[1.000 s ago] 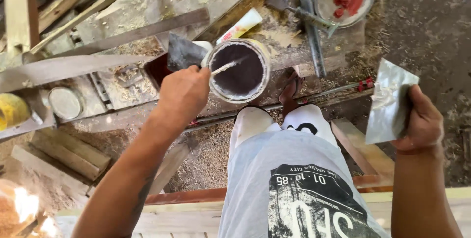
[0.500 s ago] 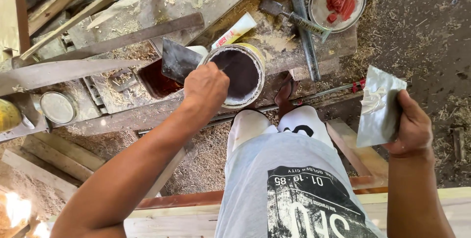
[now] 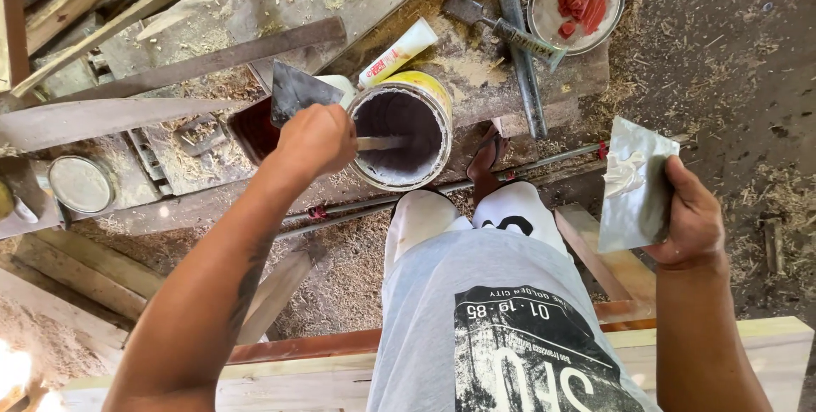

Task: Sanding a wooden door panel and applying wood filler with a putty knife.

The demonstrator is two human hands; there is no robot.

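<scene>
Head view: left hand [image 3: 314, 140] grips scraper [image 3: 297, 93] dipped into can [image 3: 408, 127]; right hand [image 3: 693, 217] clasps metal plate [image 3: 637, 187] level, carrying putty.

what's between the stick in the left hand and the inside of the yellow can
Nothing visible. The left hand holds a thin stick whose tip already reaches over the rim into the open yellow can. A grey scraper blade stands behind the hand, clear of the can's mouth.
</scene>
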